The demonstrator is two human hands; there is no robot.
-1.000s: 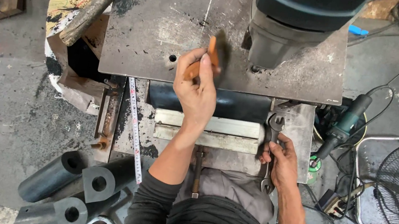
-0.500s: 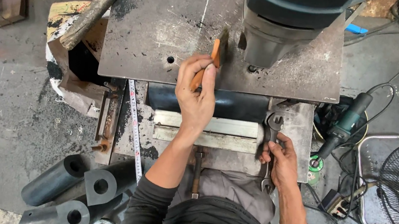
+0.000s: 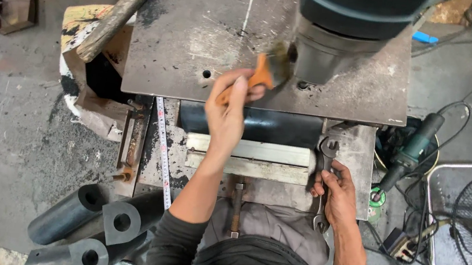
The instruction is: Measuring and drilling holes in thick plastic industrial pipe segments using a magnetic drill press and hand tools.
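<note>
Fingers (image 3: 236, 86) pinch an orange brush (image 3: 259, 77) (right hand (image 3: 335, 192) grips a wrench (image 3: 326, 163)).

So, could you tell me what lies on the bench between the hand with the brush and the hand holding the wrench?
In the head view, a pale metal bar lies between the left hand and the right hand, with a dark block just behind it.
</note>
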